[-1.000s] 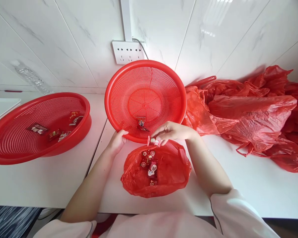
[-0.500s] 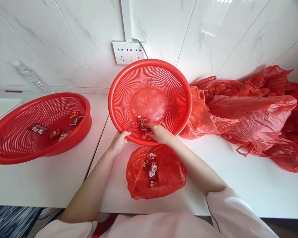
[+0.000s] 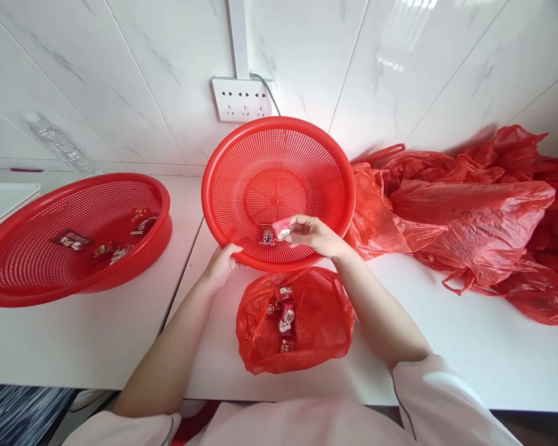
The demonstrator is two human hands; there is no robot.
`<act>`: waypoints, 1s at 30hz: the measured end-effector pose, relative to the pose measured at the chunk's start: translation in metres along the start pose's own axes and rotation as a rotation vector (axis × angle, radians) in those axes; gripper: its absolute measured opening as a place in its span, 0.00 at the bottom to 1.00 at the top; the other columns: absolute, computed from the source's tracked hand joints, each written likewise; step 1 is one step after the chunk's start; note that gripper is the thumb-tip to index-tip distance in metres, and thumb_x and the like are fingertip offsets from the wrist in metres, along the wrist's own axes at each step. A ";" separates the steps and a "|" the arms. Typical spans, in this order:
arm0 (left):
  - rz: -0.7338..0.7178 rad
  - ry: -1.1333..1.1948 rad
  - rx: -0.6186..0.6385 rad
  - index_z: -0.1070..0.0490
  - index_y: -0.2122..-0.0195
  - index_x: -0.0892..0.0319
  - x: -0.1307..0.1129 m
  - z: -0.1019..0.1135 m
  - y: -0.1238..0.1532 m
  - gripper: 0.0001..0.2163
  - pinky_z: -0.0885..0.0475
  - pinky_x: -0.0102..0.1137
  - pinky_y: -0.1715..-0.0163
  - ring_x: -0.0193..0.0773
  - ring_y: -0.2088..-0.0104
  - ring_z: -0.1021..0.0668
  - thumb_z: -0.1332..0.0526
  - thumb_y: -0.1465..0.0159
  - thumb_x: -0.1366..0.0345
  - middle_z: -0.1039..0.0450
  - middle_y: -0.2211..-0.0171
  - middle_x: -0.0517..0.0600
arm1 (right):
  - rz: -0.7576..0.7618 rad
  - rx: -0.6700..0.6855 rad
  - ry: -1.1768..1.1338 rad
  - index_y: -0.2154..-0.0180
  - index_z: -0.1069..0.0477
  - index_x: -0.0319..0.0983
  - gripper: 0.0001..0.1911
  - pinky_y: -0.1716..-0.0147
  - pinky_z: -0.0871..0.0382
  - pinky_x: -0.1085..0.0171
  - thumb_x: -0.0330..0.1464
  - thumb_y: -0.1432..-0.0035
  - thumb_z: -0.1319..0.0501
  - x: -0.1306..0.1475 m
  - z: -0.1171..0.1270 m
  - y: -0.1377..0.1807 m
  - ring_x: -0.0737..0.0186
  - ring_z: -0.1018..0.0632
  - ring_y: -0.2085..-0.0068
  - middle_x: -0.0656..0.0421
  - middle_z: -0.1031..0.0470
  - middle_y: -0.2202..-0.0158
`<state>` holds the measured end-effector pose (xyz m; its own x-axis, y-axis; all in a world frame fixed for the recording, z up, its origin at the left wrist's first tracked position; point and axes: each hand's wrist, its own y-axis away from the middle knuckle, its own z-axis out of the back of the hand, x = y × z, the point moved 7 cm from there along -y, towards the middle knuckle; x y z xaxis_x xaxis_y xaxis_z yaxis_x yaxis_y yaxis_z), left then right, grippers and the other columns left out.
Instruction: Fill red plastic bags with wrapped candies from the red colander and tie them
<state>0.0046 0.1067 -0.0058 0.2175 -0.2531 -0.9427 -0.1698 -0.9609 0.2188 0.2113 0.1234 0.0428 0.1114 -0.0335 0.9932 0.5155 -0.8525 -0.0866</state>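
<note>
A round red plastic basket (image 3: 279,142) is tilted toward me in the middle. My left hand (image 3: 222,263) is closed on its near left rim, thumb over the edge. Inside the basket, my right hand (image 3: 314,235) pinches a small red-and-white wrapped candy (image 3: 281,230) between thumb and fingers. Touching or just beside it, a darker wrapped candy (image 3: 266,235) lies on the mesh. Just below the basket, an open red plastic bag (image 3: 318,322) rests on the table with several wrapped candies (image 3: 287,317) in it.
Another red basket (image 3: 32,235) holding several wrapped snacks (image 3: 74,240) stands at the left. Crumpled red plastic bags (image 3: 469,210) are heaped at the right. A clear plastic bottle (image 3: 60,144) lies by the wall, and a power socket (image 3: 242,99) sits behind the middle basket.
My right hand has lifted slightly and now holds a candy in its fingertips. The basket's far rim has tipped a little lower; my left hand stays on the near rim.
</note>
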 end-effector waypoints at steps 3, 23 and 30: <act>0.001 0.014 0.005 0.27 0.57 0.64 0.000 0.000 -0.001 0.16 0.26 0.33 0.70 0.44 0.62 0.22 0.40 0.46 0.64 0.24 0.57 0.57 | 0.090 0.087 0.017 0.63 0.29 0.37 0.09 0.53 0.28 0.60 0.31 0.47 0.33 0.020 -0.004 0.009 0.63 0.21 0.57 0.56 0.23 0.58; 0.010 0.010 0.063 0.28 0.58 0.64 0.002 -0.005 0.000 0.13 0.25 0.30 0.72 0.39 0.64 0.22 0.41 0.44 0.65 0.24 0.58 0.54 | 0.153 0.097 0.616 0.51 0.30 0.38 0.13 0.46 0.32 0.55 0.33 0.36 0.45 0.013 -0.025 0.004 0.60 0.25 0.48 0.52 0.25 0.51; -0.018 0.039 0.105 0.30 0.50 0.63 0.000 -0.018 0.005 0.19 0.23 0.33 0.69 0.45 0.57 0.22 0.42 0.43 0.67 0.26 0.52 0.57 | -0.032 0.118 0.978 0.38 0.40 0.35 0.32 0.40 0.42 0.49 0.45 0.38 0.44 -0.030 -0.036 -0.008 0.47 0.38 0.36 0.43 0.40 0.37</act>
<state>0.0214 0.0996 -0.0004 0.2584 -0.2420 -0.9352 -0.2650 -0.9487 0.1722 0.1730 0.1125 0.0170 -0.6286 -0.4730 0.6173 0.5933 -0.8049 -0.0126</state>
